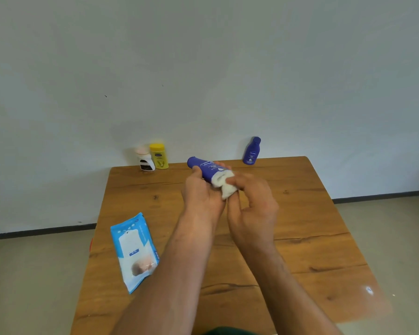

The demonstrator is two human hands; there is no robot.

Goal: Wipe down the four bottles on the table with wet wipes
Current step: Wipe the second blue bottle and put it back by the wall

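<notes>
My left hand [200, 192] grips a blue bottle [205, 167] and holds it tilted above the middle of the wooden table [300, 226]. A crumpled white wet wipe [224, 183] is pinched in my right hand [252, 204] and pressed against the bottle's lower end. At the table's far edge stand a white bottle with a pink cap [145, 158], a yellow bottle [159, 156] beside it, and a second blue bottle [251, 151] at the far right.
A blue and white pack of wet wipes [134, 251] lies flat near the table's left edge. The table's far edge meets a pale wall. Floor shows on both sides of the table.
</notes>
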